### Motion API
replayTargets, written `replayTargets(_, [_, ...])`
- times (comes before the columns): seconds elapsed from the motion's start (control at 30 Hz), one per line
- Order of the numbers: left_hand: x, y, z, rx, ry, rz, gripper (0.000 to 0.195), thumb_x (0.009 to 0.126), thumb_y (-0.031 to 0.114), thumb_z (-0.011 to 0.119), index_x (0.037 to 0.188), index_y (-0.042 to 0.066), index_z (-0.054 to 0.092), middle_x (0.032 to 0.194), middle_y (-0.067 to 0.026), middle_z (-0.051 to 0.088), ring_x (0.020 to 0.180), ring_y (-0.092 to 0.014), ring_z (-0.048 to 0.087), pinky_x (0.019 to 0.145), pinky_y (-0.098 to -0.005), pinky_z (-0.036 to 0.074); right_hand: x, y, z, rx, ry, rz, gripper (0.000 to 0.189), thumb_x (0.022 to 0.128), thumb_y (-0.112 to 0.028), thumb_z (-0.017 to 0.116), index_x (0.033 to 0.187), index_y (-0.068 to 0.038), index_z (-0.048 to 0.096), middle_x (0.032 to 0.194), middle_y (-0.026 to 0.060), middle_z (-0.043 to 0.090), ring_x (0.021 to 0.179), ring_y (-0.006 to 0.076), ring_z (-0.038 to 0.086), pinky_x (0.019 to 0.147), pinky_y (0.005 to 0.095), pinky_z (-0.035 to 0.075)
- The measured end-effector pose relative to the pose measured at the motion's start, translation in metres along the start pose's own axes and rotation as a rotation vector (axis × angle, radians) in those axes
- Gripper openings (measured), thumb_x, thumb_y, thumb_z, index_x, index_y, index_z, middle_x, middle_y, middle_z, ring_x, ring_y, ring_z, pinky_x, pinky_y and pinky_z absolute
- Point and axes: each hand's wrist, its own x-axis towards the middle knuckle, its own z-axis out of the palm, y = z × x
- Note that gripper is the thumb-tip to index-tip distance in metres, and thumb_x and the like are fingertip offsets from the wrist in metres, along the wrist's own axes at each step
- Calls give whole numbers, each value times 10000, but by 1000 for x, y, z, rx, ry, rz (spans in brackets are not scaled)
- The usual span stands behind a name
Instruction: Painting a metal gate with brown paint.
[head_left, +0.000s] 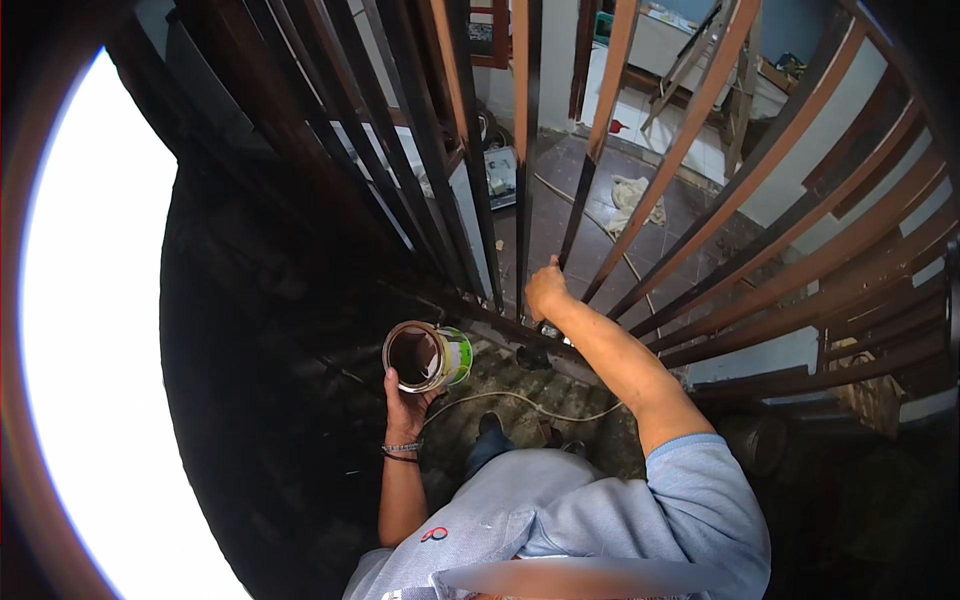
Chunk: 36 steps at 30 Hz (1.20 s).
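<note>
My left hand (406, 412) grips an open paint can (456, 356) from below and beside, its mouth tilted toward me. Brown paint coats the can's inner wall, and a green and white label wraps the outside. My right hand (547, 291) is curled, thumb upward, at the lower end of a bar (577, 206) of the railing. Whatever sits inside those fingers is hidden; a small silvery patch shows just beneath them. This bar is dark and glossy low down and orange-brown higher up. Other bars (619, 60) show similar brown and dark stretches.
Beyond the bars, a crumpled cloth (637, 201) and a thin hose (592, 217) lie on the tiled floor. A wooden stepladder (742, 97) stands farther back. On my side, a cable (517, 396) curves across the stained ground near my feet. Wooden pieces (868, 390) are at the right.
</note>
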Motion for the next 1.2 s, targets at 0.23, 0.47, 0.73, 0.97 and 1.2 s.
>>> replayTargets(0.23, [7, -1, -4, 3, -18, -27, 788, 917, 670, 512, 1430, 76, 435, 1354, -107, 564, 1113, -254, 631, 862, -409, 564, -8, -2, 22, -78, -36, 62, 505, 813, -423, 713, 1224, -130, 710, 1274, 88, 672, 1251, 276, 590, 1174, 597, 199])
replayTargets(0.47, [9, 4, 5, 28, -7, -25, 867, 862, 733, 522, 1443, 96, 431, 1353, -114, 556, 1137, -280, 601, 883, -423, 546, -39, 11, 30, -26, -114, 42, 480, 813, -354, 695, 1226, -111, 706, 1258, 125, 674, 1213, 312, 613, 1172, 609, 200])
replayTargets(0.73, [7, 13, 2, 3, -154, -94, 802, 898, 684, 530, 1440, 102, 429, 1360, -81, 560, 1130, -241, 615, 891, -416, 545, -102, 24, 39, 152, 67, 112, 305, 820, -250, 653, 1054, -89, 766, 1057, 166, 732, 1062, 344, 687, 1155, 602, 253])
replayTargets(0.97, [4, 22, 6, 28, -241, -86, 816, 901, 662, 538, 1473, 103, 375, 1413, -103, 510, 1151, -259, 601, 861, -410, 568, -113, 16, 55, 168, 349, 120, 175, 781, -258, 658, 773, -133, 781, 836, 138, 748, 837, 309, 732, 1098, 499, 396])
replayTargets(1.2, [-3, 33, 40, 29, -249, -68, 856, 884, 690, 532, 1487, 111, 347, 1410, -118, 508, 1155, -309, 600, 842, -446, 587, -120, 0, 56, 343, 561, 169, 102, 674, -187, 668, 688, -113, 737, 771, 143, 728, 802, 338, 718, 1041, 551, 427])
